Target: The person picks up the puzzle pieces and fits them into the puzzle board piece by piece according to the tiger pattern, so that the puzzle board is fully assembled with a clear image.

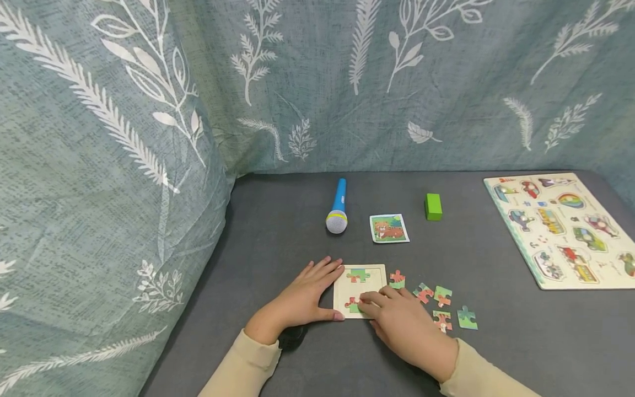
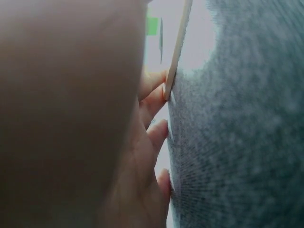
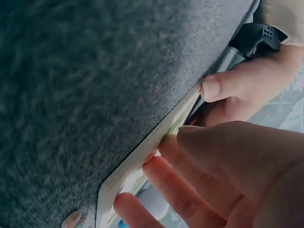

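Looks evenly, softly lit in head view. Burns white on tabletop (image 2: 202,40) beside puzzle board (image 2: 176,52) in left wrist view; blurs and darkens near side of left hand (image 2: 95,118). Dims toward upper left in right wrist view, glowing along puzzle board.

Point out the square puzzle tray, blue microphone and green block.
Square puzzle tray (image 1: 353,290): head view, bare floor between the two visible inset pieces.
Blue microphone (image 1: 339,204): head view, lower part of the handle, near the yellow ring.
Green block (image 1: 434,207): head view, middle of its upper face.
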Available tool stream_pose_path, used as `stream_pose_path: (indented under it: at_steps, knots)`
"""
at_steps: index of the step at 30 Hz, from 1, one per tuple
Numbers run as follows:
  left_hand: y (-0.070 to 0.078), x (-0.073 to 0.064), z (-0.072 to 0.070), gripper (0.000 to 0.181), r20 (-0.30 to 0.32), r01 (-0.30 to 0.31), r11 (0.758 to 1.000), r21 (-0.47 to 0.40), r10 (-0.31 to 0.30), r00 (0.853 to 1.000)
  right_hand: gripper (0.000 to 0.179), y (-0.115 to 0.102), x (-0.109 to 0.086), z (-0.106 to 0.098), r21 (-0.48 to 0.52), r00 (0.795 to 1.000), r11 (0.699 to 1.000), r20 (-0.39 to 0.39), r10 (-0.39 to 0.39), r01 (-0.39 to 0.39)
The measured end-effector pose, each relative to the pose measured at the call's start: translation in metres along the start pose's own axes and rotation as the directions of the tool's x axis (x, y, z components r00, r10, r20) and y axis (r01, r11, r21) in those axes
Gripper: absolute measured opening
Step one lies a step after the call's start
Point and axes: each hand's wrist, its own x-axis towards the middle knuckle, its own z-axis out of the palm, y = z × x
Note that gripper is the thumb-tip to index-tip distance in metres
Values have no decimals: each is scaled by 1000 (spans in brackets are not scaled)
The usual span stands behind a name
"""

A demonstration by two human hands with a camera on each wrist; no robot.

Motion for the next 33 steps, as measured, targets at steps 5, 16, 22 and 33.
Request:
stream_pose_path:
  at_steps: [5, 16, 22, 33]
  knots:
    - [1, 0, -1, 99, -2, -4, 1000, -2, 4, 1000, 31, -1, -1, 1, -20, 1000, 1000, -5, 14, -14]
    - [2, 2, -5, 99, 3, 2, 1000, 3, -2, 1000, 32, 53, -1, -6, 97, 943, 968, -220, 248, -232]
    - [1, 1, -5, 98, 11, 9, 1000, 0, -9, 1000, 31, 73, 0, 0, 206, 953, 938, -66, 296, -278]
    - [2, 2, -2, 98, 16, 11, 1000, -1, -11, 1000, 22, 76, 6, -3, 529, 926, 780, 32, 375, -335]
